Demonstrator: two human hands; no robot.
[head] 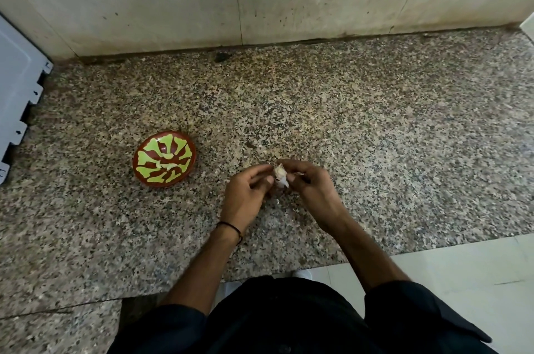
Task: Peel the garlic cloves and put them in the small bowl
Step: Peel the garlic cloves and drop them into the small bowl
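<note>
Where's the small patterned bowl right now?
In the head view, the red-brown bowl with the yellow-green pattern sits on the speckled granite counter, left of the left hand and apart from it.

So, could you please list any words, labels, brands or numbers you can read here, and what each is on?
There is no readable text anywhere.
The small bowl bears only a green painted pattern, no letters.
The grey panel at the left edge shows no print.
The garlic has no label.
</note>
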